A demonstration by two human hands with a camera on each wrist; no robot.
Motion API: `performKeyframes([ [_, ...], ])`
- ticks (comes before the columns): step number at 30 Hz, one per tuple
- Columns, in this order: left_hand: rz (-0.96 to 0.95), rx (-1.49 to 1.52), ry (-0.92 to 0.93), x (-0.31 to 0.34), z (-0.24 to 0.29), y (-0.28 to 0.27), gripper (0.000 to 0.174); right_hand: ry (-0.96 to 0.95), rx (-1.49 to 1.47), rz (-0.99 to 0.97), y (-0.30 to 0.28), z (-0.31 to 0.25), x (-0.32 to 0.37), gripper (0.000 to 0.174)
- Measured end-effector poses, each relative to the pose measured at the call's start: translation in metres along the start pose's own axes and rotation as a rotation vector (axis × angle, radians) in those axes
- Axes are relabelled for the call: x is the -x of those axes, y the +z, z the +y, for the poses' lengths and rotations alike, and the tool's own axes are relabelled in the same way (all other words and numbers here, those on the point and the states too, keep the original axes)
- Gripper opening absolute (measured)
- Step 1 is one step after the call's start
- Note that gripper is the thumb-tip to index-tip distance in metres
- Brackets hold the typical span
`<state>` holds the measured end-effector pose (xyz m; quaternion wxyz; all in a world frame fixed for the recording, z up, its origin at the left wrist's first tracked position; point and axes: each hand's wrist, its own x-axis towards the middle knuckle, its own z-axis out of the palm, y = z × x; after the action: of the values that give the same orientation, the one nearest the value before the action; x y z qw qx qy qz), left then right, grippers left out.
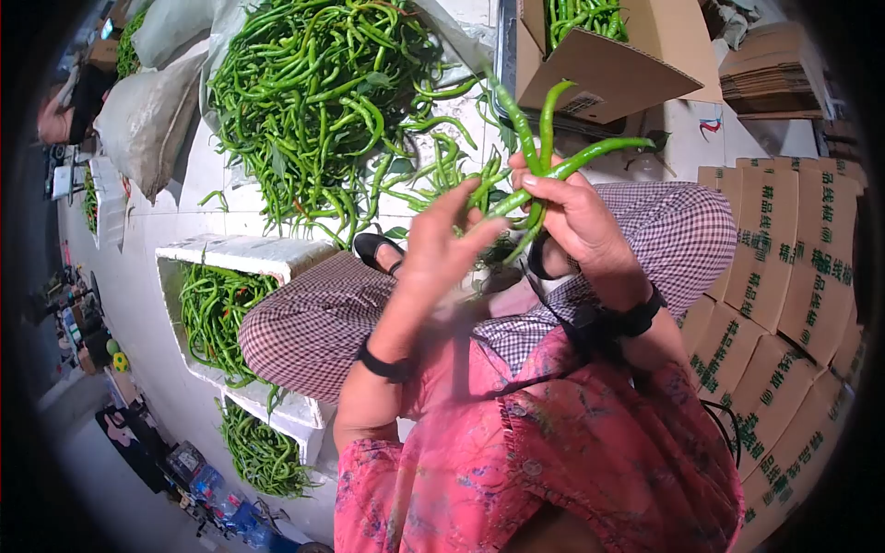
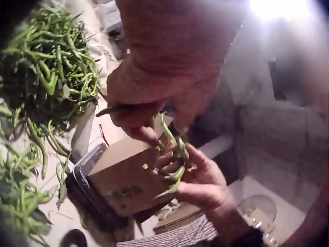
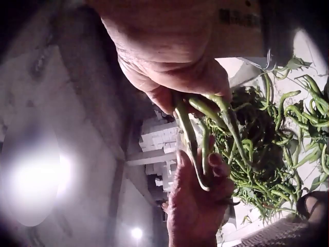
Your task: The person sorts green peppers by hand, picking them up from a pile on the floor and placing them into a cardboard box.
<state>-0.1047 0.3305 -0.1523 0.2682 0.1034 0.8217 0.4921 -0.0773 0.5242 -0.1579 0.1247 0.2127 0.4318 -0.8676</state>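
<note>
Several long green chili peppers (image 1: pixel 604 149) fan out from my right hand (image 1: pixel 585 221), pinched between its thumb and fingers in the head view. Close beside it, my left hand (image 1: pixel 441 244) is slightly blurred, its fingers bent around a green chili pepper. The end of that pepper (image 2: pixel 109 111) pokes out past the fingers in the left wrist view. Seen from the right wrist, the bunch of peppers (image 3: pixel 186 128) hangs between the right hand (image 3: pixel 164 62) above and the left hand (image 3: pixel 193 206) below, the left fingertips right at the pepper ends.
A large heap of green chili peppers (image 1: pixel 304 111) lies ahead on the floor, with loose ones scattered nearer. An open cardboard box (image 1: pixel 613 78) holding peppers stands ahead right. White foam boxes (image 1: pixel 295 258) of peppers are at left, a sack (image 1: pixel 152 120) beyond. Printed cartons (image 1: pixel 765 249) are stacked right.
</note>
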Motion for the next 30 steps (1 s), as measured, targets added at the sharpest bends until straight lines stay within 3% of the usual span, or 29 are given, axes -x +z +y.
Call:
performKeyframes([
  [3, 0.054, 0.642, -0.195, -0.001, -0.006, -0.026, 0.041, -0.026, -0.145, -0.104, -0.009, -0.008, -0.003, 0.035],
  [5, -0.030, 1.029, -0.097, -0.006, -0.019, -0.031, 0.041, -0.023, -0.220, -0.193, -0.004, -0.016, 0.000, 0.037],
  [10, -0.186, 1.387, -0.125, -0.010, -0.019, -0.025, 0.040, -0.011, -0.172, -0.241, -0.004, -0.010, 0.001, 0.051],
  [21, -0.067, 1.308, -0.156, -0.013, -0.019, -0.020, 0.035, 0.014, 0.002, -0.255, 0.009, -0.010, 0.010, 0.051],
  [25, 0.041, 1.301, -0.177, -0.015, -0.014, -0.017, 0.029, 0.037, 0.256, -0.171, 0.012, -0.005, 0.011, 0.048],
  [27, 0.102, 1.263, -0.138, -0.014, -0.012, -0.016, 0.028, -0.105, 0.973, -0.126, 0.018, -0.010, 0.017, 0.056],
  [30, 0.215, 1.170, -0.091, -0.013, -0.005, -0.014, 0.029, -0.284, 1.079, -0.192, 0.010, 0.010, 0.021, 0.060],
])
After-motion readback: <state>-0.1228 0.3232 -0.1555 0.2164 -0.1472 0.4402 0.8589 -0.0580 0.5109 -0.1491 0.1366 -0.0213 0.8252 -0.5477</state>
